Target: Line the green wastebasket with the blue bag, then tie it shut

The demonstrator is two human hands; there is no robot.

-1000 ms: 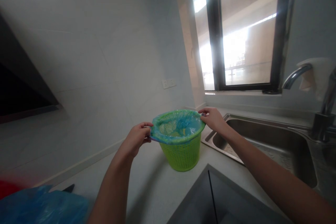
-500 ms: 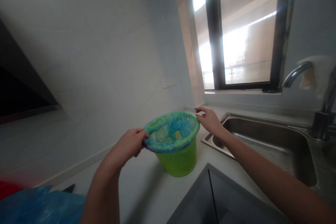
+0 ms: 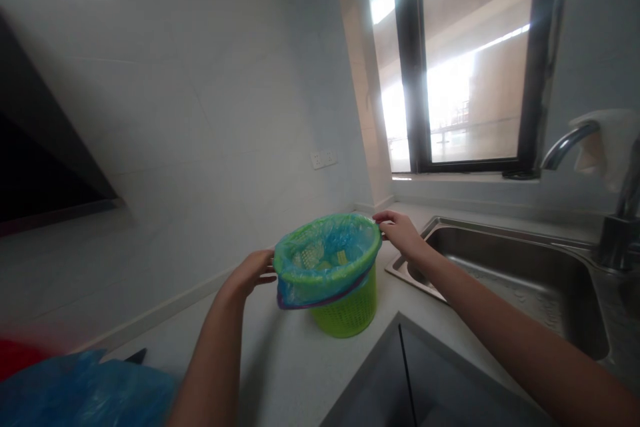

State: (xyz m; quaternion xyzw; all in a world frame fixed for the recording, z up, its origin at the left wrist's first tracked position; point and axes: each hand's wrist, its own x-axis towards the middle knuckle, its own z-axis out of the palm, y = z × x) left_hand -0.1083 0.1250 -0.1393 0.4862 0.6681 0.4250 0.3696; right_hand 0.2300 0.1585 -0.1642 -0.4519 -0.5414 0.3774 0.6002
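A bright green plastic basket (image 3: 345, 312) with perforated sides stands on the counter. A thin blue garbage bag (image 3: 305, 292) lines it and is folded over the rim, its purple edge hanging below the rim at the front left. My left hand (image 3: 253, 271) is at the left side of the rim against the bag, fingers apart, some tips hidden behind the basket. My right hand (image 3: 397, 232) is at the right side of the rim, with fingers and thumb closed on the bag's edge.
A steel sink (image 3: 520, 280) with a curved faucet (image 3: 570, 143) is on the right. A grey panel with a dark slit (image 3: 400, 380) lies in front of the basket. Another blue plastic bag (image 3: 85, 390) is at the lower left, beside something red (image 3: 20, 363). A wall rises behind.
The bag's purple edge has come down over the rim at the front left. My left hand has loosened from that edge and shifted slightly back. My right hand's fingers have drawn in at the rim.
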